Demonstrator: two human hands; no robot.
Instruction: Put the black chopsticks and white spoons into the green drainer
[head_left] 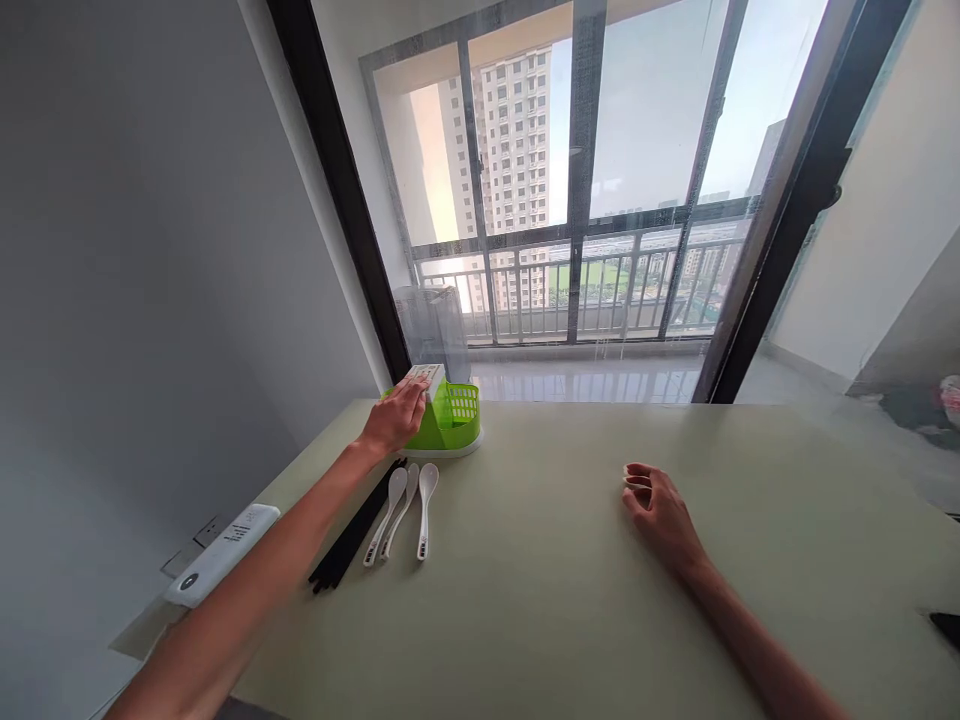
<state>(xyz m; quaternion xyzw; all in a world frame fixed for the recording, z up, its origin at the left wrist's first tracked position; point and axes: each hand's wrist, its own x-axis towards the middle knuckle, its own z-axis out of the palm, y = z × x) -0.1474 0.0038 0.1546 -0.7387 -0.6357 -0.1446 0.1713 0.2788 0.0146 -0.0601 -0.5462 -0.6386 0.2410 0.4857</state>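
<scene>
My left hand (396, 415) reaches to the far left of the pale table (570, 590) and rests on the green slotted cutlery holder (454, 412), fingers wrapped over its white upper part. In front of the holder lie three white spoons (405, 510) side by side and a bundle of black chopsticks (356, 530) to their left. My right hand (656, 510) rests on the table near the middle, fingers loosely curled, with nothing visible in it.
A white power strip (223, 553) lies at the table's left edge by the grey wall. Behind the table are a glass sliding door, a balcony railing and a grey bin (433, 325). A dark object (946, 625) shows at the right edge.
</scene>
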